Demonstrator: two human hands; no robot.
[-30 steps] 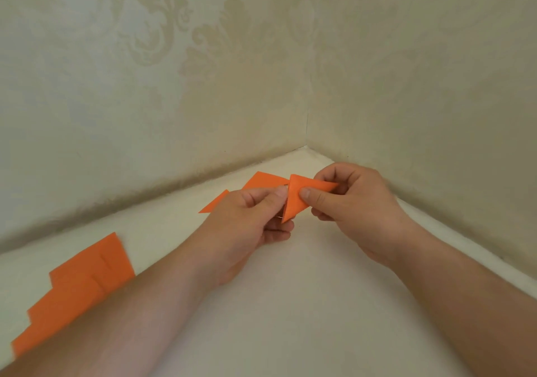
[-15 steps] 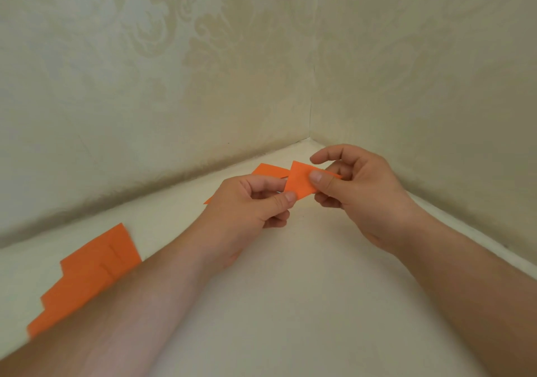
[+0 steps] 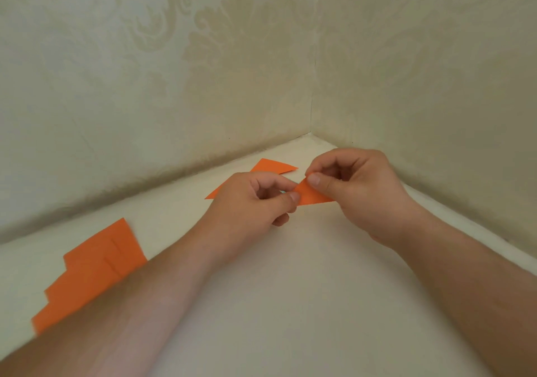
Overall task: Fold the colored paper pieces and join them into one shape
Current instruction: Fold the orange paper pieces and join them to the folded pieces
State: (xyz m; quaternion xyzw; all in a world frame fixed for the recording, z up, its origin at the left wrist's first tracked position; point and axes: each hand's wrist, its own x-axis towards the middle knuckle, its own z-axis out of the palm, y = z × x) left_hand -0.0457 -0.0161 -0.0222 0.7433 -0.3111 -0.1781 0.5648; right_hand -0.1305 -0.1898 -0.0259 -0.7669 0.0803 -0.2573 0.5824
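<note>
I see both hands meeting over the white surface, close to the corner where the two patterned walls join. My left hand pinches the near-left end of a small folded orange piece between thumb and forefinger, the other fingers curled under. My right hand pinches the same piece from the top, thumb pressed on its upper corner, and its palm covers the piece's far right end, so I cannot make out the full outline. The piece hangs between the two hands, clear of the surface as far as I can judge, though the gap beneath it is hard to read.

Behind the left hand a second orange piece lies flat on the surface; the knuckles hide its middle, and only its tips show either side. To the far left a stepped stack of orange paper sheets lies on the surface, its near edge blurred and partly covered by my left forearm. How many sheets it holds I cannot tell.
</note>
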